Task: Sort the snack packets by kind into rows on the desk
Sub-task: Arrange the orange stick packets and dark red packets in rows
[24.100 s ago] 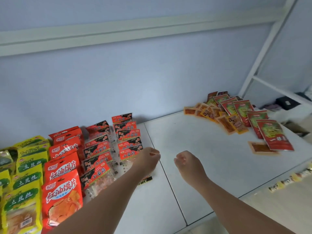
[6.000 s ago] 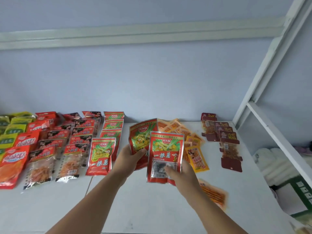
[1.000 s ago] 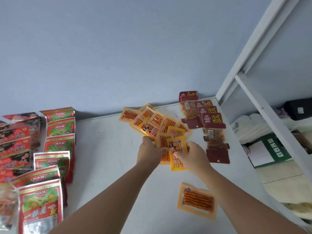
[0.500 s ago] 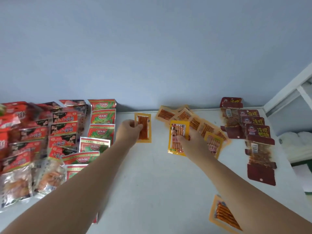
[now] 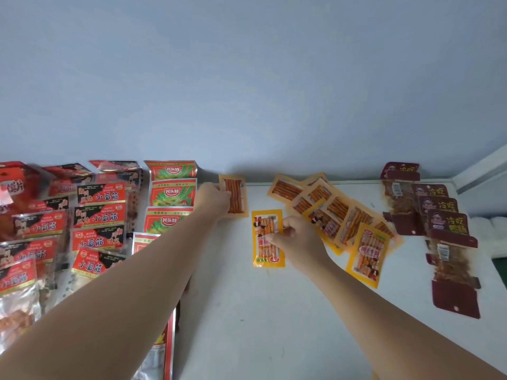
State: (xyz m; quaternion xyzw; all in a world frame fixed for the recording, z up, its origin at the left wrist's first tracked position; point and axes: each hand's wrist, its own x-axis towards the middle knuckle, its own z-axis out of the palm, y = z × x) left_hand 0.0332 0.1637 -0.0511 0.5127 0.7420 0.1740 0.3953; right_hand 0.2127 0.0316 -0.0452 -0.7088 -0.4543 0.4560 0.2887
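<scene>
Two pinch grips unchanged, left hand on orange packet by wall, right hand moves yellow packet closer to it.

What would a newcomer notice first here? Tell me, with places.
Over the white desk, the left hand holds an orange packet by the back wall, while the right hand pinches a yellow packet mid-desk. Crowded red packet rows fill the left; maroon packets line the right.
</scene>
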